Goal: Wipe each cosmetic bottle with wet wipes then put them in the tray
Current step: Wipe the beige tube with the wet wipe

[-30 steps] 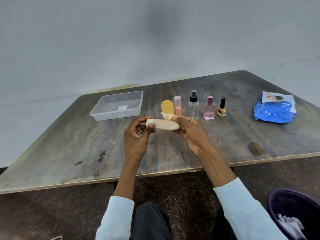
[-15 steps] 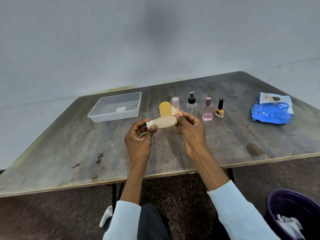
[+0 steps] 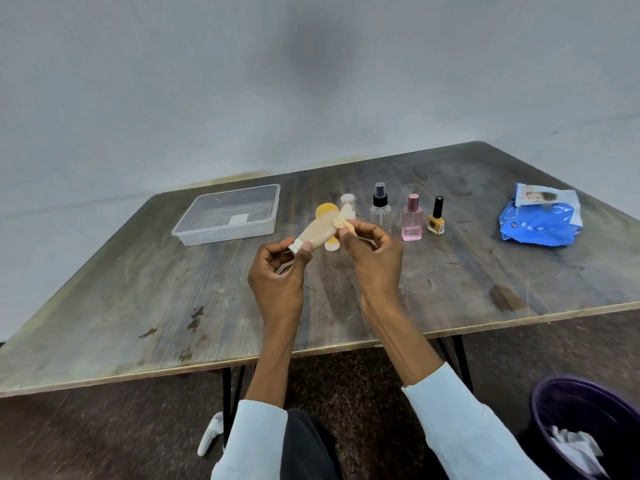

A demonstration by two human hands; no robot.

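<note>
One beige tube [image 3: 319, 231], soft-sided with a white cap at its lower-left end, held tilted above the table [image 3: 138, 306] at frame centre. Left hand [image 3: 277, 275] pinches the cap between thumb and fingers; right hand [image 3: 375, 258] pinches a crumpled wet wipe [image 3: 343, 218] against the tube's upper end. Behind the tube, partly hidden: a yellow bottle [image 3: 323, 212] and a pale pink bottle [image 3: 347, 201]. To the right in a row: clear spray bottle [image 3: 380, 209], pink perfume bottle [image 3: 412, 221], yellow nail polish [image 3: 436, 218]. Clear plastic tray [image 3: 194, 230] left of centre; blue wipes pack [image 3: 540, 216] at right; purple bin [image 3: 554, 403] in lower right corner.
</note>
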